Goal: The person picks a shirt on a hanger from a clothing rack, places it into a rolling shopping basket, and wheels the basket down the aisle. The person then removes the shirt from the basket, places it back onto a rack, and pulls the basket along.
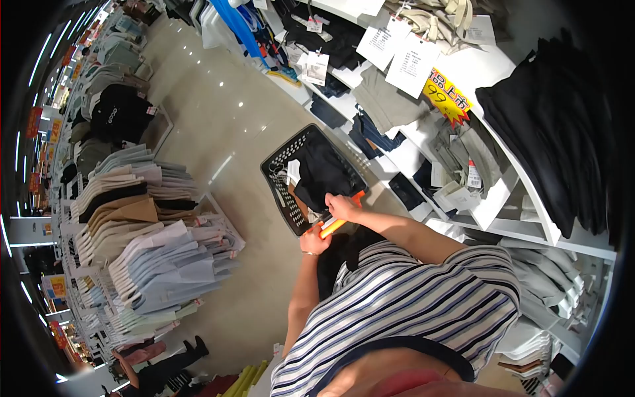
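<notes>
A dark plastic shopping basket [278, 202] with perforated sides is in front of my body. Inside it lies a black garment [324, 165], along with a white tag or paper [293, 172] and something brown [299, 198] partly covered. My left hand [315, 241] is closed around the end of the orange-yellow handle [334, 227] at the basket's near side. Just beyond the handle, my right hand [342, 206] has its fingers curled at the near edge of the black garment. Its fingertips are partly hidden against the dark cloth.
White shelves [423, 159] with folded trousers and price tags stand close on the right, with black hanging trousers [549, 126] beyond. A rack of shirts [155, 251] is on the left. Pale floor [218, 99] runs between. Another person's legs [178, 360] show at lower left.
</notes>
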### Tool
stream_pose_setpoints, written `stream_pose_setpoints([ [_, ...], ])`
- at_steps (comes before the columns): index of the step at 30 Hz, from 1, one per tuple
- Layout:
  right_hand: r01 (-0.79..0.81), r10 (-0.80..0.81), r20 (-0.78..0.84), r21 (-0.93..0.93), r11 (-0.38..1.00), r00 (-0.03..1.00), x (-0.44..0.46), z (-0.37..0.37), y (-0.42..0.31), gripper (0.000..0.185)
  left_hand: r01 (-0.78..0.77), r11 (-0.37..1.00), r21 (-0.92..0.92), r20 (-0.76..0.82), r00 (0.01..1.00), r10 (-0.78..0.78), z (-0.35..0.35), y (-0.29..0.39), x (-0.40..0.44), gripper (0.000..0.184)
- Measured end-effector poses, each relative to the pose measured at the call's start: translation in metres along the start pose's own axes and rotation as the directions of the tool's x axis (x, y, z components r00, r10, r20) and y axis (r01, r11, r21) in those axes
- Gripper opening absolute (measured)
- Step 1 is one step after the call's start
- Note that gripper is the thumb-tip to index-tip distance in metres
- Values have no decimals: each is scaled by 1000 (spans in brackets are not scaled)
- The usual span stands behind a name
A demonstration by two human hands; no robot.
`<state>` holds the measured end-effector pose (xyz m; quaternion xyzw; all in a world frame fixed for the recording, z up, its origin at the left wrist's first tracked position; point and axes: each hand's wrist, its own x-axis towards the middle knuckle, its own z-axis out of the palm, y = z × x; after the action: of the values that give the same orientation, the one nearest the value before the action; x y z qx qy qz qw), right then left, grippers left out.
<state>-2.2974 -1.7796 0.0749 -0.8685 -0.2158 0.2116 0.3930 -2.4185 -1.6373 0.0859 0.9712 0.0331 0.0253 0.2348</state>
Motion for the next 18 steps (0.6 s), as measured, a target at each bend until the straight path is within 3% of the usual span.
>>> stream_pose_setpoints([
  [7,-74,74,-15,-27,997,997,52,-3,-13,13,-53,998,-28,-34,998,52,-4,-40,48,32],
  [13,-77,71,-93,-57,995,993,115,-6,-20,13,-29,999,-32,29,999,30,-22,-65,106,26],
  [18,-61,58,-66,-45,997,996,161,-12,-21,16,30,999,-34,94,995,-27,-30,-83,146,28],
])
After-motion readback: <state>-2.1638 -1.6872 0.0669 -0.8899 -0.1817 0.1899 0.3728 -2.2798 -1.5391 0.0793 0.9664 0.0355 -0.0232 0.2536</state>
